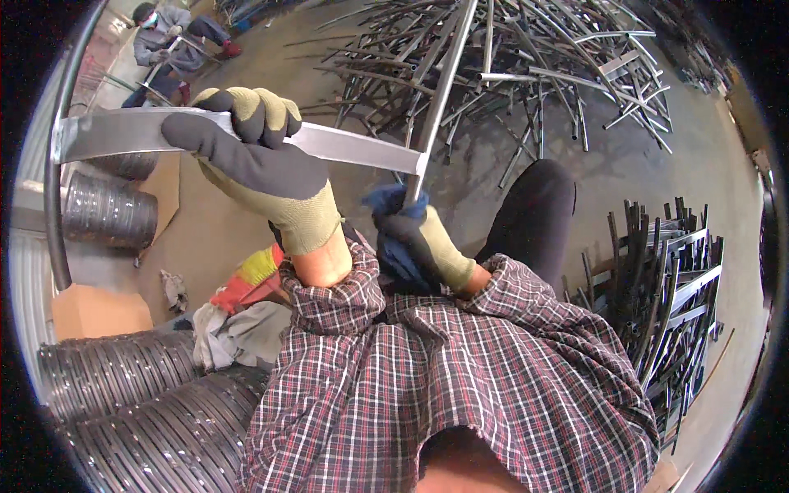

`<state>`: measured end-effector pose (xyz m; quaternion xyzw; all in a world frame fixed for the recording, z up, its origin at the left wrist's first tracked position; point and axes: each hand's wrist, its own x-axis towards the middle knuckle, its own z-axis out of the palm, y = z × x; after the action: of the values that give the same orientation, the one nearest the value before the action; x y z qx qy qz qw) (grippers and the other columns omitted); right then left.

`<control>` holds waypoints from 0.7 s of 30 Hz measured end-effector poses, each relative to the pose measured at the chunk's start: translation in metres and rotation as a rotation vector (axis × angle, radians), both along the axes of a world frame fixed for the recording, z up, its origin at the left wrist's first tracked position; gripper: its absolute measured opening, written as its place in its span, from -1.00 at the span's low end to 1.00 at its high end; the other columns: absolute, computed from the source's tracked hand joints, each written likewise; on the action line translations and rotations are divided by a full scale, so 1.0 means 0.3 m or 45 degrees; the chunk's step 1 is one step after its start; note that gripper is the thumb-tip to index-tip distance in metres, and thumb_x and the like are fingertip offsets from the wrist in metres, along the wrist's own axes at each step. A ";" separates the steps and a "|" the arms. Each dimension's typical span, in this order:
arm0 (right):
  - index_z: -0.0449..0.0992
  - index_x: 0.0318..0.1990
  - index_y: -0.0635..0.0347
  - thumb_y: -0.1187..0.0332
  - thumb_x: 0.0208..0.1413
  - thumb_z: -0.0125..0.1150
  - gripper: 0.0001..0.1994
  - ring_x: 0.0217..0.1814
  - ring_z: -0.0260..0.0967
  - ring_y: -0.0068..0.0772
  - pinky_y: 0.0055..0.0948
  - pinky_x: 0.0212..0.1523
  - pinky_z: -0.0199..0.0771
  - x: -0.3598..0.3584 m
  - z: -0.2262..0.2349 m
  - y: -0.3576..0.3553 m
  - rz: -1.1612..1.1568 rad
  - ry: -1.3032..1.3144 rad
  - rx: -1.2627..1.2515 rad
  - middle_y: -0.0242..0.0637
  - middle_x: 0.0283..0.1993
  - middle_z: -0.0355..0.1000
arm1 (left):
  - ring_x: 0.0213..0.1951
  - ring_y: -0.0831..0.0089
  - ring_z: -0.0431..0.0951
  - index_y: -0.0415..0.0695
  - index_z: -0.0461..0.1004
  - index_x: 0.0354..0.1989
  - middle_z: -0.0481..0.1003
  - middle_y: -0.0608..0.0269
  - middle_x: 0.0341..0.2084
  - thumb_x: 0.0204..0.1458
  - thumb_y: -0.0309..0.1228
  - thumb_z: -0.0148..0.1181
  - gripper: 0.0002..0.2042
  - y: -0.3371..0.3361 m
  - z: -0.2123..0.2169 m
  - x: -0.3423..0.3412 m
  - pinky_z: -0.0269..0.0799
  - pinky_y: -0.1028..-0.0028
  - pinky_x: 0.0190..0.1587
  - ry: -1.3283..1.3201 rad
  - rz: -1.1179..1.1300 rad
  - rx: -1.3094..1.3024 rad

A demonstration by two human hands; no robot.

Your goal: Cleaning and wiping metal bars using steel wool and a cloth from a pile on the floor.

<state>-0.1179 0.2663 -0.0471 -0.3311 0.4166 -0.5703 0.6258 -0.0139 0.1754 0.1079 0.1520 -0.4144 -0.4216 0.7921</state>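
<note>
Open room lies mainly ahead and to the right: bare floor [612,177] shows between the dark-trousered knee [534,209] and the stack of metal frames [670,287], and below the loose tube pile [526,57]. The left side is tighter, with ribbed dark bundles [140,374] near the body and brown cardboard [100,312] by the near end of the left tube [56,197]. The metal frame [103,135] is held raised in front of the torso, its left tube close to the picture's rim and both tubes reaching the top edge. These long tubes point away from the wearer, the right tube [448,78] leaning rightward at its far end; the flat crossbar runs left to right between them, dipping slightly rightward. The gloved left grip [259,156] is closed around the crossbar; the right grip [427,242] is closed on a bunched blue cloth [393,246] at the right tube's near end
</note>
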 end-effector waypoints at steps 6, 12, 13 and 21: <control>0.43 -0.20 0.28 0.44 -0.01 0.24 -0.78 -0.61 0.34 -0.52 -0.50 -0.51 0.39 -0.091 0.020 0.074 0.349 -0.146 0.041 -0.33 -0.55 0.39 | -0.64 0.65 0.01 -0.05 0.36 -0.23 0.02 0.52 -0.64 0.22 0.08 -0.10 -0.59 -0.054 -0.004 0.078 0.01 0.60 -0.54 0.149 -0.407 -0.330; 0.49 -0.13 0.30 0.42 -0.07 0.32 -0.69 -0.37 0.32 -0.67 -0.56 -0.40 0.41 -0.291 -0.001 0.077 0.637 0.785 0.024 -0.40 -0.30 0.43 | -0.65 0.65 0.00 -0.03 0.40 -0.30 0.02 0.53 -0.65 0.21 0.05 -0.07 -0.62 -0.089 -0.084 0.121 -0.03 0.59 -0.55 0.265 -0.595 -0.197; 0.47 -0.07 0.30 0.42 0.00 0.24 -0.69 -0.34 0.39 -0.63 -0.55 -0.38 0.46 -0.321 0.011 0.053 0.467 0.563 0.169 -0.33 -0.22 0.46 | -0.65 0.65 0.01 -0.02 0.40 -0.31 0.04 0.53 -0.65 0.22 0.04 -0.06 -0.63 -0.083 -0.078 0.102 -0.03 0.58 -0.55 0.255 -0.601 -0.159; 0.52 -0.22 0.22 0.23 0.17 0.18 -0.78 -0.56 0.31 -0.67 -0.60 -0.54 0.30 -0.242 -0.045 -0.108 -0.554 0.202 -0.268 -0.48 -0.47 0.41 | -0.70 0.63 -0.03 0.02 0.18 -0.43 -0.03 0.49 -0.71 0.31 -0.01 -0.24 -0.64 0.038 -0.077 -0.057 0.00 0.59 -0.60 0.076 -0.495 0.057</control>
<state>-0.1904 0.2338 -0.0605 -0.3408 0.4642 -0.7040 0.4157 -0.0311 0.1867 0.0846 0.0743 -0.4029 -0.5800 0.7041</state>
